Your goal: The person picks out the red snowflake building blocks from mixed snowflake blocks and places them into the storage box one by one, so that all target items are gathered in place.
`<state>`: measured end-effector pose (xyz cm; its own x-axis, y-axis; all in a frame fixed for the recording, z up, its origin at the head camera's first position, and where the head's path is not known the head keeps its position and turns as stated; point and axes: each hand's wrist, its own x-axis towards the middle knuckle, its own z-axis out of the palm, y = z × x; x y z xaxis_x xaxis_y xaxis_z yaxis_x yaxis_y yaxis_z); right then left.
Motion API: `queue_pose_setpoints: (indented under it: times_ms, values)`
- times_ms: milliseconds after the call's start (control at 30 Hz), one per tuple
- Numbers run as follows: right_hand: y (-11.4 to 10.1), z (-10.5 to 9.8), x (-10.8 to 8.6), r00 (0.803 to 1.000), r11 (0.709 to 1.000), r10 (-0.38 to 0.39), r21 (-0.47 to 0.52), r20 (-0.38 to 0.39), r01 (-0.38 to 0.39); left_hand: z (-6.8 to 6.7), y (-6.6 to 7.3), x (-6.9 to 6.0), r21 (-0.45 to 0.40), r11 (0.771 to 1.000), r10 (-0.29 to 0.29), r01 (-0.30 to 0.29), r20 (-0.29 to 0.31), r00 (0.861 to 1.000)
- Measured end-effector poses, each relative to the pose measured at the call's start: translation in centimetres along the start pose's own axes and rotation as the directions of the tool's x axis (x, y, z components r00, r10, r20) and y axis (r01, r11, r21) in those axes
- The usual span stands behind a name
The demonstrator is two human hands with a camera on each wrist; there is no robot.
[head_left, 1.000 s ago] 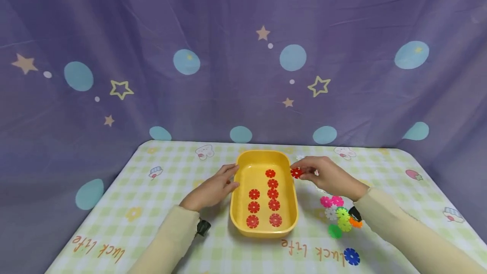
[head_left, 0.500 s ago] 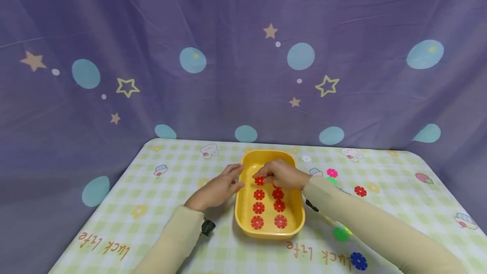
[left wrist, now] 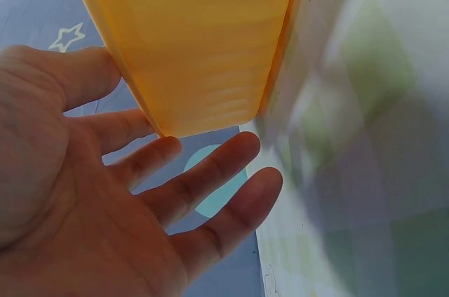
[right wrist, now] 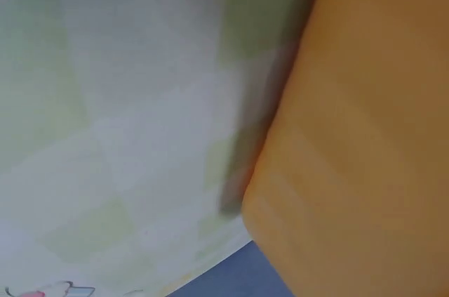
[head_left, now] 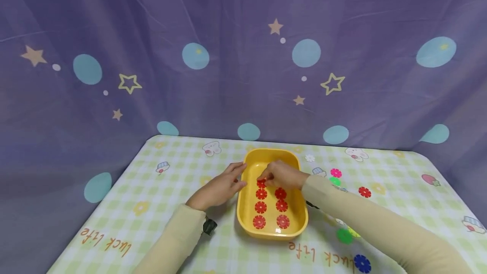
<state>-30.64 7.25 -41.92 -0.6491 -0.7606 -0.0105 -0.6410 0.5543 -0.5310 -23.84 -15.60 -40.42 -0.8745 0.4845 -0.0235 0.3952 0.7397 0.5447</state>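
A yellow tray [head_left: 273,235] stands on the table, with red notched plastic discs in two columns inside it. One such red disc [head_left: 283,222] lies at the near end of the right column. My left hand [head_left: 218,187] rests at the tray's left rim. In the left wrist view, its thumb and fingers touch the tray's edge [left wrist: 203,44] with the fingers extended. My right hand [head_left: 283,174] reaches into the tray and pinches a red disc [head_left: 261,183] at the far end of the left column. The hand and sleeve cover part of the right column.
Loose discs lie right of the tray: red [head_left: 364,192], pink [head_left: 336,173], green [head_left: 344,236], blue [head_left: 362,263] and white [head_left: 310,158]. The right sleeve [head_left: 365,210] hides some others. A purple curtain [head_left: 213,100] hangs behind the checked tablecloth [head_left: 182,189].
My right hand has carried a red disc from outside the tray's right rim to the left column's far end. My left hand has stayed at the rim. The view has shifted slightly.
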Motion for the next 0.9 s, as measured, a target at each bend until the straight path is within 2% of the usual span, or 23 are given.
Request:
queue_pose_setpoints:
  times_ms: [167,267,333,400,500,633,733,800,900]
  values:
    - [-0.1,-0.3,-0.4,0.999,0.999,0.036,0.004,-0.015,-0.036,0.0,0.1,0.2,0.012,1.000,0.007,-0.007,-0.001,1.000]
    - [-0.5,-1.2,-1.4,0.994,0.999,0.021,0.028,-0.109,-0.019,0.0,0.0,0.3,0.012,1.000,0.002,-0.002,0.009,1.000]
    - [-0.8,-2.3,-2.8,0.976,0.999,0.006,0.039,-0.216,0.003,0.0,-0.1,0.3,0.015,1.000,-0.005,0.005,0.010,1.000]
    - [-0.9,-3.7,-4.9,0.947,0.999,-0.001,0.036,-0.320,0.013,-0.1,-0.2,0.2,0.025,1.000,-0.014,0.014,0.006,1.000]
    - [0.2,-5.6,-9.2,0.916,0.999,0.040,0.003,-0.398,-0.042,-0.1,-0.2,-0.1,0.031,0.999,-0.009,0.009,-0.011,1.000]
    - [4.2,-7.0,-15.4,0.918,0.974,0.201,-0.030,-0.342,-0.225,-0.3,-0.3,-0.2,0.020,1.000,0.011,-0.011,-0.023,1.000]
    - [7.5,-7.1,-19.5,0.901,0.937,0.326,-0.025,-0.287,-0.348,-0.2,-0.4,-0.1,0.016,1.000,0.013,-0.013,-0.028,1.000]
    - [9.3,-6.6,-21.6,0.889,0.923,0.373,0.010,-0.266,-0.384,-0.1,-0.4,0.0,0.014,1.000,0.012,-0.012,-0.026,1.000]
    - [10.8,-5.4,-23.7,0.875,0.912,0.405,0.049,-0.264,-0.407,0.1,-0.3,0.2,0.012,1.000,0.022,-0.022,-0.019,1.000]
